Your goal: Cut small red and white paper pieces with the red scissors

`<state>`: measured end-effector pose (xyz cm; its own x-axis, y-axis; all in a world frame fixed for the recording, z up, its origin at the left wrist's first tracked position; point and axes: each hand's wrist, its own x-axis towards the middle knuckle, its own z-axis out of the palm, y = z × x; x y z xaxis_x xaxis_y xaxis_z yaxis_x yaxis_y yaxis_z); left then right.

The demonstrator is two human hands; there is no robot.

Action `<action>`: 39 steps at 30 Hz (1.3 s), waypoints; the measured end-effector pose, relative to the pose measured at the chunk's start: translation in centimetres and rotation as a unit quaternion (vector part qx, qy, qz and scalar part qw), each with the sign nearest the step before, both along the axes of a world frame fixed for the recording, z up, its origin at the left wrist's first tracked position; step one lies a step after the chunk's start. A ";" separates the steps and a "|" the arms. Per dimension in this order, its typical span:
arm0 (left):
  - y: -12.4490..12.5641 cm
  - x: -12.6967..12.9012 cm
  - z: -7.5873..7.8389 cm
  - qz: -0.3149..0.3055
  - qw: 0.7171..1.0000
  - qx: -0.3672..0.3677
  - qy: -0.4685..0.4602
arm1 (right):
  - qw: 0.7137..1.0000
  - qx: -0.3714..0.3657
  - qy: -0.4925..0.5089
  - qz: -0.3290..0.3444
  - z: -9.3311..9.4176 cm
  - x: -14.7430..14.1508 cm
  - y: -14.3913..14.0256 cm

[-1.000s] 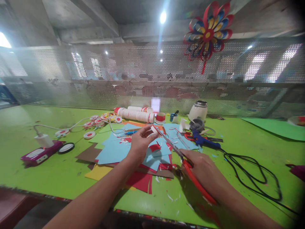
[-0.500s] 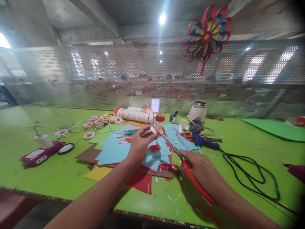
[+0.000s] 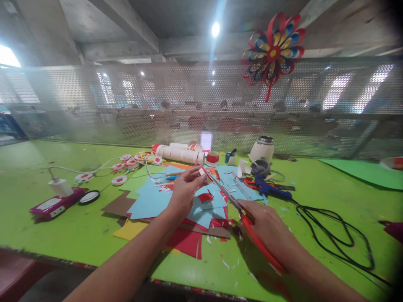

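Note:
Between the fingertips of my left hand (image 3: 185, 186) is a small white and red piece of paper (image 3: 203, 171). My right hand (image 3: 262, 218) grips red-handled scissors (image 3: 250, 228), whose blades point up and left to the paper's edge. Whether the blades are cutting into it I cannot make out. Below my hands lies a loose pile of sheets, with light blue paper (image 3: 151, 201) on top, and red paper (image 3: 185, 242), yellow paper (image 3: 132, 229) and brown card (image 3: 118, 205) sticking out. A curled red scrap (image 3: 205, 197) rests on the blue sheet.
On the green table (image 3: 78, 235) a purple power strip (image 3: 56, 203) and a black-rimmed disc (image 3: 89, 197) lie left. A blue glue gun (image 3: 272, 188) with a looping black cord (image 3: 330, 235) is at right. Behind stand paper cups (image 3: 182, 155) and a white jar (image 3: 262, 149).
The view has shifted slightly, so the table things appear a little lower and further right. Both hands keep nearly the same pose, with the scissors still at the paper.

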<state>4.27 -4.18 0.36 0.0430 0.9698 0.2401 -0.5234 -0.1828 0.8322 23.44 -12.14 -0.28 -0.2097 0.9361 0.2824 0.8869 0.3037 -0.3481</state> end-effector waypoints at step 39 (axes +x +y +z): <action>0.2 -0.1 -0.7 -0.014 0.999 0.025 0.036 | 1.000 0.000 0.020 -0.001 0.4 -0.2 -0.4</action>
